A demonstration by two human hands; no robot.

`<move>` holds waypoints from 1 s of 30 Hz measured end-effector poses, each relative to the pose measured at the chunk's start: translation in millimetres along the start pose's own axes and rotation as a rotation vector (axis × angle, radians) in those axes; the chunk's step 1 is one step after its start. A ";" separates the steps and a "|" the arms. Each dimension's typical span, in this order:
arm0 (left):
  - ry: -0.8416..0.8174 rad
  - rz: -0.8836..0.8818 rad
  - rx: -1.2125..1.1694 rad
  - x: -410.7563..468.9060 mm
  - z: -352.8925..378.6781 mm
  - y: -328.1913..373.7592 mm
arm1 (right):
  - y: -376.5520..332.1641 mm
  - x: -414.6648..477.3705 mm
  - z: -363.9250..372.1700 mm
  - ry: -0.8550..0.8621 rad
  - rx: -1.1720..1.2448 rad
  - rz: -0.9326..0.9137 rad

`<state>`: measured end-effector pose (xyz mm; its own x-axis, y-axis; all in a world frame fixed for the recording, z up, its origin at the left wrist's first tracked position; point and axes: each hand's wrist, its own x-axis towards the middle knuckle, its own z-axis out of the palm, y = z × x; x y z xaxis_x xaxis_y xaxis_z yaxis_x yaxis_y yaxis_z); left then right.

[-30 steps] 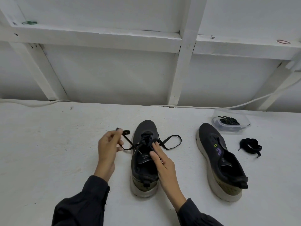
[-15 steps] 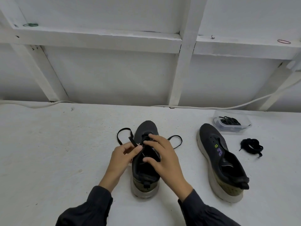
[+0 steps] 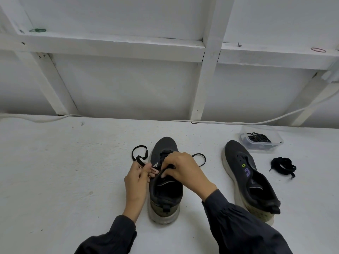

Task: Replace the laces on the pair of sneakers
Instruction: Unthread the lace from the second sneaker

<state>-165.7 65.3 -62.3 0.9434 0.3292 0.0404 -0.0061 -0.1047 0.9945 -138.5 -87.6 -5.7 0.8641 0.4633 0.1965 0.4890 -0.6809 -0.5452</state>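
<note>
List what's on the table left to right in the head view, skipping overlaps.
left hand pinching the lace → sneaker being laced → second sneaker → loose lace bundle. Skipped as overlapping: right hand, plastic tub.

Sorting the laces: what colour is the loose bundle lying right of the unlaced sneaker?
Black, shown best in the head view: the lace bundle beside the unlaced sneaker.

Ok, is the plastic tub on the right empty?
No, the tub holds a bundle of black laces.
</note>
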 end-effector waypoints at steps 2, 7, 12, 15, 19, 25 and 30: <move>-0.009 -0.015 -0.032 1.6 -1.2 -0.8 | 1.5 0.0 -1.8 -0.007 0.041 0.025; 0.108 -0.220 -0.212 11.7 -13.4 -0.5 | 11.3 -11.2 -7.9 0.151 0.497 0.222; 0.109 -0.342 -0.211 11.3 -22.6 -1.3 | 32.7 -29.5 -5.1 0.259 0.439 0.417; 0.026 -0.255 -0.203 1.5 -13.5 5.0 | 34.9 -35.1 6.6 0.143 0.392 0.462; -0.163 -0.101 -0.103 -13.0 -0.9 13.3 | 31.6 -31.9 14.7 0.201 0.414 0.447; -0.191 0.050 0.090 -18.5 -1.1 9.3 | 25.5 -22.2 10.0 0.217 0.429 0.424; -0.170 0.084 0.115 -20.8 -0.1 10.3 | 21.8 -14.7 4.6 0.152 0.407 0.461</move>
<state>-185.4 57.4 -52.9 0.9835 0.1528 0.0965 -0.0587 -0.2347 0.9703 -141.1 -106.6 -24.3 0.9971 0.0672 -0.0350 0.0039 -0.5074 -0.8617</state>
